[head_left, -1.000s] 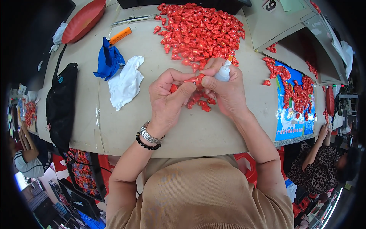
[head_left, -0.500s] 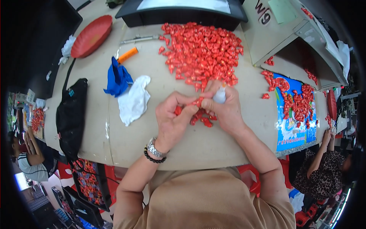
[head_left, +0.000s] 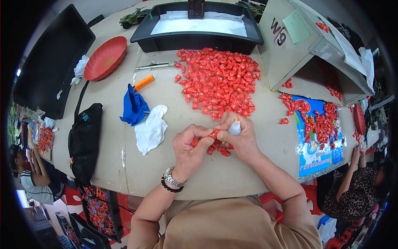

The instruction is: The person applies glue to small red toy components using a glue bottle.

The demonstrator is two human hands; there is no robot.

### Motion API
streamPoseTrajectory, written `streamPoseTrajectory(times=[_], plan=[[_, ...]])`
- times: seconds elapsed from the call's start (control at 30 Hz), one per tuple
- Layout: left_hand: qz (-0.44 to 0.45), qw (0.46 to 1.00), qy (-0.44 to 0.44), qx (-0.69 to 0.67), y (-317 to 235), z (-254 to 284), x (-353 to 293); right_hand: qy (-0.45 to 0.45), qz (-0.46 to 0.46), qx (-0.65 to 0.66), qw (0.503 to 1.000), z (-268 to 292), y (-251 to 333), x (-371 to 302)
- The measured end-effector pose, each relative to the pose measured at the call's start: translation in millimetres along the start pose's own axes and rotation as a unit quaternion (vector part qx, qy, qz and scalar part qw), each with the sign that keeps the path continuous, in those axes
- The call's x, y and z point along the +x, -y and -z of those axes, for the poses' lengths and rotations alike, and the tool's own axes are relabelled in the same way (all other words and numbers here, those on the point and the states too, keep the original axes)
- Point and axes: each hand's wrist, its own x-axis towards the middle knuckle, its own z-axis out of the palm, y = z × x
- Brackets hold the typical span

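Over the middle of the table, my left hand [head_left: 188,146] pinches a small red plastic part [head_left: 214,133] between thumb and fingers. My right hand [head_left: 247,143] meets it there, its thumb and fingertips closed on the same part. A small white squeeze bottle [head_left: 235,128] with an orange tip is also tucked in my right hand, tip pointing up and away. Another red part [head_left: 194,142] shows against my left fingers. Several loose red parts [head_left: 224,152] lie just below my fingertips, partly hidden. Beyond the hands spreads a large pile of similar red parts [head_left: 219,83].
A black tray [head_left: 195,40] lined with white paper stands behind the pile. Left are a red dish [head_left: 105,58], orange marker [head_left: 144,82], blue cloth [head_left: 134,108], white cloth [head_left: 151,130] and black bag [head_left: 85,141]. A grey box [head_left: 286,54] stands right, near co-workers at both sides.
The view has tilted, so the table things sit lower and more of the black tray shows. Both hands keep their pinch on the red part, and the bottle stands more upright.
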Motion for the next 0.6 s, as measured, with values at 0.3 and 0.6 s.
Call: streamPoseTrajectory(times=[0.3,0.6], plan=[[0.002,1.000,0.001,-0.011,0.6,0.0,0.2,0.005,0.014,0.000,1.000,-0.8,-0.6,0.6],[-0.008,1.000,0.008,-0.008,-0.7,0.6,0.3,0.002,0.004,-0.004,1.000,-0.9,-1.6,-0.5]])
